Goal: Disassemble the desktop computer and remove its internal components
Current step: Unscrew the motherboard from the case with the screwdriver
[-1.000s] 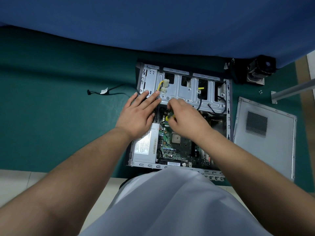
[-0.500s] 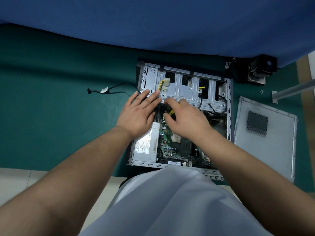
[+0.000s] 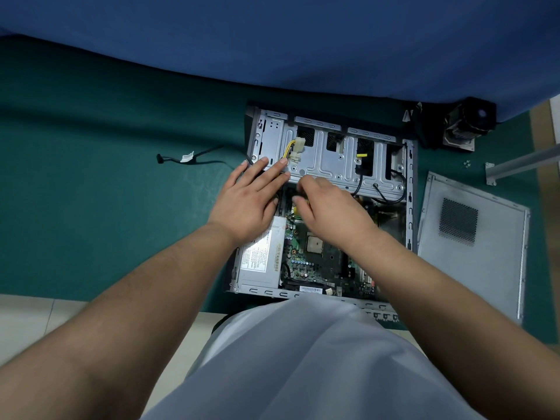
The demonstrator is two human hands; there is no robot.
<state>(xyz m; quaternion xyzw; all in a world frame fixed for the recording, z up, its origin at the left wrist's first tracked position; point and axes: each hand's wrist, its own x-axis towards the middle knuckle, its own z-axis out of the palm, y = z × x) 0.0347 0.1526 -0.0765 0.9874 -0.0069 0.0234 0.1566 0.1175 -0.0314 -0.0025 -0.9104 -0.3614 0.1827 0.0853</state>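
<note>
Case (image 3: 409,189) lain open on green mat (image 3: 91,207), middle of scene, side panel (image 3: 491,268) set apart at right; left hand (image 3: 247,204) laid flat, fingers straight, on drive cage (image 3: 327,156) edge; right hand (image 3: 330,207) curled over something yellow-green, likely tool handle, mostly hidden; grip judged closed on it, object not confirmed. Cage best steadied by left hand; tool kept square; wires (image 3: 291,151) kept clear. Board (image 3: 318,256) seen green and dusty; power supply (image 3: 260,259) grey, labelled, at near left.
</note>
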